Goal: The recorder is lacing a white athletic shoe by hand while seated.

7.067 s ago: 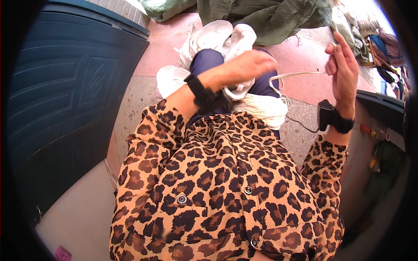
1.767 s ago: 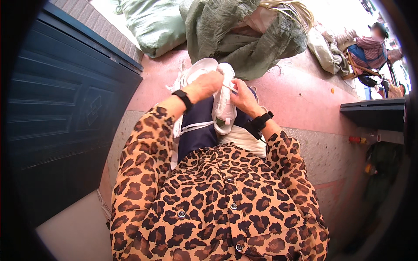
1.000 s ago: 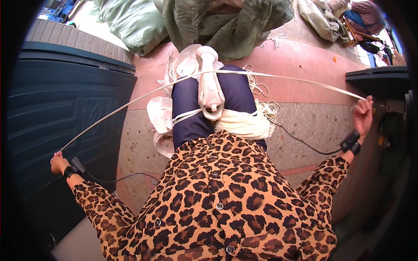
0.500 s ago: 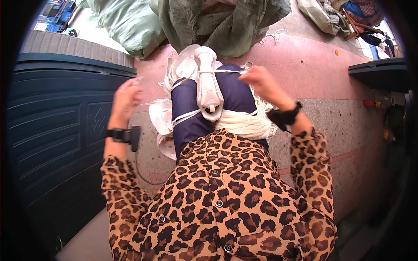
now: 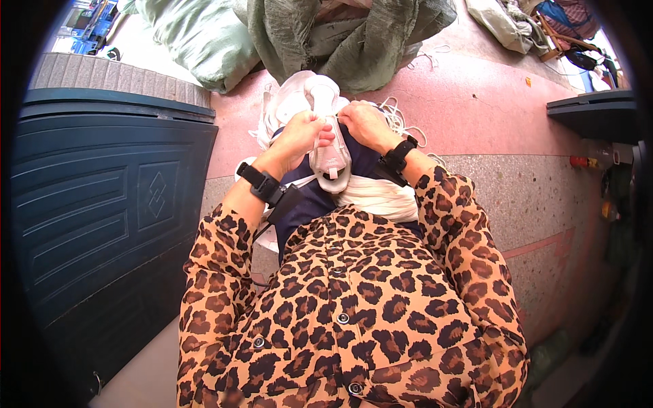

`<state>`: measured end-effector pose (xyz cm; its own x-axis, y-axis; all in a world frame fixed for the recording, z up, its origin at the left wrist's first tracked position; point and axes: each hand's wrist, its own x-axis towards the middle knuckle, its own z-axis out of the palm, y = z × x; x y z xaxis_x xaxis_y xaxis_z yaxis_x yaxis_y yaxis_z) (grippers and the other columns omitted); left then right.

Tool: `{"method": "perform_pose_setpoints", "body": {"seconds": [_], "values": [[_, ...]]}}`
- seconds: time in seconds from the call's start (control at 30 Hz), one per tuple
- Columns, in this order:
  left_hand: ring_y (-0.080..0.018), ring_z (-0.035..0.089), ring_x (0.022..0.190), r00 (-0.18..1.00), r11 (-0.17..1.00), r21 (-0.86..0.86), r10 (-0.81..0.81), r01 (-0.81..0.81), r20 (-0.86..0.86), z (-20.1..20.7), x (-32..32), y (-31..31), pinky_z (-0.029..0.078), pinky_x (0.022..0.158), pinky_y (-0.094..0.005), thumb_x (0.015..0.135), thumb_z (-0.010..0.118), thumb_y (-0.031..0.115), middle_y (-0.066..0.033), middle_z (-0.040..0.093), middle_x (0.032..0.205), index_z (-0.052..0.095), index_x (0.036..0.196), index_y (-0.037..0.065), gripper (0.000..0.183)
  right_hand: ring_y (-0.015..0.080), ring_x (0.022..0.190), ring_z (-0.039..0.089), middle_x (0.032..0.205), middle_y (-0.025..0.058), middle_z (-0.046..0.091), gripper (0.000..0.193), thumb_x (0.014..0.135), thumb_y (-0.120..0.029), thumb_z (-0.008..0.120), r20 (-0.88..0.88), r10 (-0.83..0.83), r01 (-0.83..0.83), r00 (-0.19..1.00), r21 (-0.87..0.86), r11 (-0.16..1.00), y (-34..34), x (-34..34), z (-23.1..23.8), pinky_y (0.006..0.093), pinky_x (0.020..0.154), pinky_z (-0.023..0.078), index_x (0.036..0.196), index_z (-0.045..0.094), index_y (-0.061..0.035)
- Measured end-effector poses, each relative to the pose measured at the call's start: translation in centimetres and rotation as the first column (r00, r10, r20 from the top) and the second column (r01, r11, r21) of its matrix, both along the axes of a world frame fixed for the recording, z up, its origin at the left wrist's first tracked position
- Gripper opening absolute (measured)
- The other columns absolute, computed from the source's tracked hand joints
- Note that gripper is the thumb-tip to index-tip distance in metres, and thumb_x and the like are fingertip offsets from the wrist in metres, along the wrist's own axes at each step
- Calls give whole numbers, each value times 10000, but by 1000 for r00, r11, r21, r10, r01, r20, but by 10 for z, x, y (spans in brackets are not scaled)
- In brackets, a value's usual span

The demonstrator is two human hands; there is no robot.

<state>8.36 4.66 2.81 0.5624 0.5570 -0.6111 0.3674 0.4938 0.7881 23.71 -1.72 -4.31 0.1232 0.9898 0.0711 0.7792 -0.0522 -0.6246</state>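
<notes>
A white shoe (image 5: 332, 160) lies lengthwise between my thighs, its heel toward me. My left hand (image 5: 305, 139) is closed at the left side of its lacing area, with the fingers pinched on a white shoelace, mostly hidden by the hand. From the other side my right hand (image 5: 368, 126) reaches in, fingertips pressed together on the lace beside the shoe's opening. The two hands are close together but apart. A thick bundle of cream-white laces (image 5: 379, 197) rests across my right thigh. More white shoe pieces (image 5: 291, 99) lie beyond my left knee.
A big grey-green sack (image 5: 354, 58) stands just ahead of my knees, and a pale green sack (image 5: 197, 44) lies left of it. On the left is a dark blue panelled door (image 5: 102, 197). Loose laces (image 5: 408, 127) trail over the pink floor near my right knee.
Both hands have come inward from wide apart and now meet over the shoe. The lace stretched across the shoe before is now mostly covered by my hands.
</notes>
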Motion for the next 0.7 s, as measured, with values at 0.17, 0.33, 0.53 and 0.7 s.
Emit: {"method": "perform_pose_setpoints", "body": {"seconds": [0.17,0.33,0.53,0.7], "values": [[-169,549,851,997,999,2,-49,50,-61,-6,10,0,475,764,-291,878,461,116,-89,530,921,484,935,-7,138,299,822,546,817,125,585,119,720,-108,531,159,93,-93,983,-10,996,6,1,10,426,700,434,734,642,-65],[-177,535,934,999,999,-8,-37,37,6,-14,6,-7,453,831,-303,895,464,136,-100,519,1001,476,981,-8,168,203,903,506,885,42,570,103,713,-133,553,459,247,-285,853,14,958,10,3,21,360,743,379,741,651,-125],[-174,526,966,991,998,-58,30,-22,128,-12,1,-13,447,839,-298,906,455,154,-105,513,1043,458,1040,-18,217,203,899,521,869,36,584,99,710,-161,571,534,284,-318,796,-29,948,17,1,17,367,736,391,760,654,-144],[-172,522,970,987,996,-71,70,-60,146,-14,-5,-10,453,805,-285,916,431,156,-106,517,1058,451,1069,-11,227,278,849,570,848,120,610,135,732,-163,577,14,371,-367,929,-103,924,29,16,10,392,727,434,817,647,-85]]}}
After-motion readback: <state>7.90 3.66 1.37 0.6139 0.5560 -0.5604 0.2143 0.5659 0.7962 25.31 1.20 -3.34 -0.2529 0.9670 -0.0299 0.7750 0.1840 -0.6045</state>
